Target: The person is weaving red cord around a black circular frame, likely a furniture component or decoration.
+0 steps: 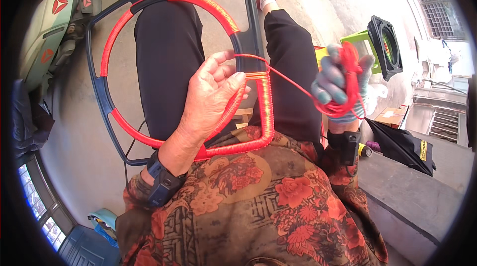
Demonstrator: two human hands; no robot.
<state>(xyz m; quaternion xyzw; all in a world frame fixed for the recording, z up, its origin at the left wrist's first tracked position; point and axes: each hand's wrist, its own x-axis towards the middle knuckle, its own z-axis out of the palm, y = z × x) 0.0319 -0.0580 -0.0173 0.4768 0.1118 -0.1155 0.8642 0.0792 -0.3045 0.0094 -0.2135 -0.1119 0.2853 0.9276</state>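
A dark plastic frame (251,42), square with a ring inside, leans across my lap. Shiny red-orange cord is wound tightly around parts of the ring and the near right corner; other stretches are bare dark plastic. My left hand (211,89), ungloved, grips the ring's right side, its thumb on the wrapped bar and its fingers curled behind. From the bar beside these fingers a strand runs right to a looped bundle of red cord (352,84). My right hand (335,82), in a grey-blue glove, is closed around that bundle, well off the frame to the right.
A green stool (358,40) with a black frame (386,47) against it stands to the right. Nearer lie a black umbrella-like cloth (405,146), a cardboard box (391,115) and a concrete ledge (397,196). A scooter (57,22) stands far left; a blue plastic seat (89,248) is near left.
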